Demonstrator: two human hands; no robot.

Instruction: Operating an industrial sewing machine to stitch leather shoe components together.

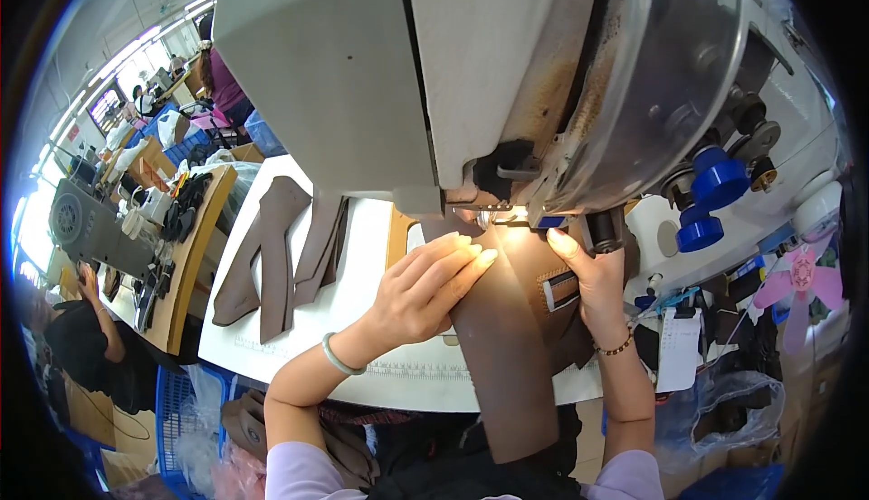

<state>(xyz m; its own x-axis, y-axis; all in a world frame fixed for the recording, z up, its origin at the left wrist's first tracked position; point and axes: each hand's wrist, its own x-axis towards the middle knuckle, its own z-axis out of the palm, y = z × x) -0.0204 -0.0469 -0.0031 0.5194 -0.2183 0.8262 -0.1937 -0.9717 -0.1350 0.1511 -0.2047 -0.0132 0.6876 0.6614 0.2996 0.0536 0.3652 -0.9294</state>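
A brown leather-like piece [510, 364] lies under the head of a large grey sewing machine [335, 66], its long strip hanging over the table's front edge. My left hand [421, 287] presses its closed fingers onto the strip's left edge, close to the lit needle area; its thumb is hidden. On the right side, my right hand [593, 278] grips the same piece, thumb on top and fingers mostly hidden beneath. Between the hands, a small rectangular patch [558, 291] with a pale centre and light stitching shows on the piece.
More brown cut pieces [276, 265] lie on the white table [412, 393] to the left. Blue thread knobs [720, 179] stick out at right. A pink fan [801, 274] and a paper pad [679, 348] are beyond. A blue basket [172, 419] stands at lower left; co-workers sit farther left.
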